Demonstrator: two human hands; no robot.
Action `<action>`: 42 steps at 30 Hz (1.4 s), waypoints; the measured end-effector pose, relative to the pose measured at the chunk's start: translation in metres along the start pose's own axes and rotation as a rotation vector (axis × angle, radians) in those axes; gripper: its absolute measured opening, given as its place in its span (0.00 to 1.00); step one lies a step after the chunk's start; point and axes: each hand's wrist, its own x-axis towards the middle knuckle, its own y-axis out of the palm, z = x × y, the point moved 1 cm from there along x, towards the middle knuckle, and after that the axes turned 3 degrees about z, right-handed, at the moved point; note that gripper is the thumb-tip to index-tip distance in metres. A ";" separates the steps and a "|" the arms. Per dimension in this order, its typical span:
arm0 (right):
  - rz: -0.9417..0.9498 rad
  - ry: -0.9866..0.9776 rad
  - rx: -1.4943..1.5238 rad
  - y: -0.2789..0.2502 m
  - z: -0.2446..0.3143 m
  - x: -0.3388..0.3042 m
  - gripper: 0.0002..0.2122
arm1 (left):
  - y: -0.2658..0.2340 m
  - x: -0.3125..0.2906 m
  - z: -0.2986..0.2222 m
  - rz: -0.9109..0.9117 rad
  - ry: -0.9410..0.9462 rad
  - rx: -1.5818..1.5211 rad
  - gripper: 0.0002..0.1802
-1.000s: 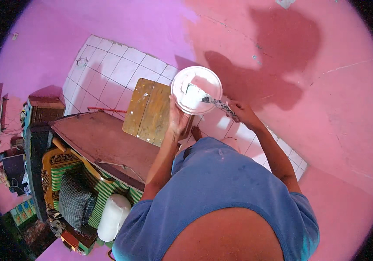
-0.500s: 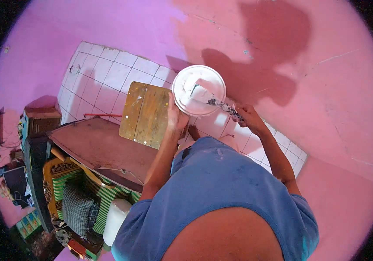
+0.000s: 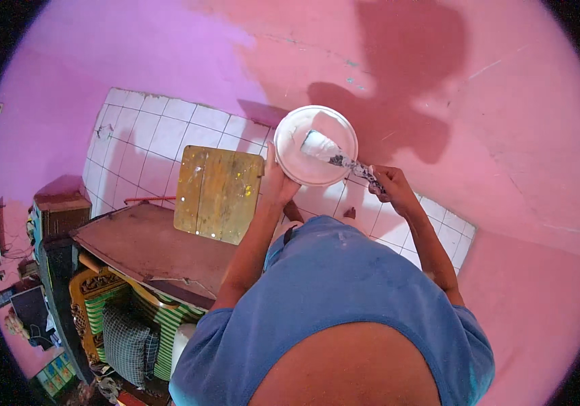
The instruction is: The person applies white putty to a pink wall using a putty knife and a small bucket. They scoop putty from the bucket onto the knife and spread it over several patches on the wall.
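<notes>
Through the head camera, I see the right hand (image 3: 395, 186) curled tightly around the speckled handle of a scraper (image 3: 322, 147), its white-coated blade lying over the inside of a round white container (image 3: 293, 145). The left hand (image 3: 276, 186) clasps that container from its lower left, thumb by the rim; I can't tell how the hidden fingers are spread. Over the last second both hands keep their holds, while the container has shifted slightly right in my view and its outline now clears the wooden stool (image 3: 222, 193) on its left. I judge the work is still at the container, blade loaded. Farther out, the tiled floor (image 3: 137, 128) and pink wall (image 3: 520, 149) have swung leftward, which I read as the wearer's head turning.
</notes>
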 end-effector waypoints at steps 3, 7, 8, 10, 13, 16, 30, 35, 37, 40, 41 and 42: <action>-0.034 0.042 -0.080 -0.028 0.003 -0.006 0.13 | 0.017 0.007 0.013 0.004 -0.021 0.010 0.36; -0.034 -0.186 -0.503 -0.070 0.000 -0.022 0.16 | 0.046 0.013 0.032 -0.079 -0.038 0.119 0.36; -0.054 -0.253 -0.567 -0.076 0.013 -0.031 0.15 | 0.036 0.020 0.038 -0.033 -0.080 0.081 0.35; -0.071 -0.284 -0.726 -0.091 0.039 -0.047 0.14 | 0.047 0.024 0.048 0.012 -0.138 0.045 0.35; -0.101 -0.333 -0.945 -0.109 0.078 -0.070 0.14 | 0.076 0.027 0.057 -0.061 -0.114 0.252 0.35; -0.140 -0.457 -1.148 -0.135 0.092 -0.072 0.14 | 0.077 0.039 0.062 -0.001 -0.167 0.259 0.34; -0.046 -0.422 -1.090 -0.204 0.069 -0.029 0.14 | 0.093 0.060 0.071 0.136 -0.502 0.457 0.33; 0.108 -0.450 -1.114 -0.207 0.084 -0.009 0.11 | 0.100 0.066 0.069 0.058 -0.649 0.551 0.34; 0.130 -0.510 -1.094 -0.209 0.085 0.004 0.08 | 0.106 0.064 0.071 0.056 -0.693 0.597 0.34; 0.307 -0.285 -1.239 -0.208 0.092 0.025 0.14 | 0.120 0.061 0.076 0.115 -0.757 0.595 0.34; 0.311 -0.286 -1.236 -0.208 0.096 0.031 0.14 | 0.122 0.062 0.077 0.105 -0.787 0.635 0.35; 0.371 -0.342 -1.281 -0.207 0.099 0.035 0.14 | 0.122 0.063 0.077 0.097 -0.818 0.674 0.35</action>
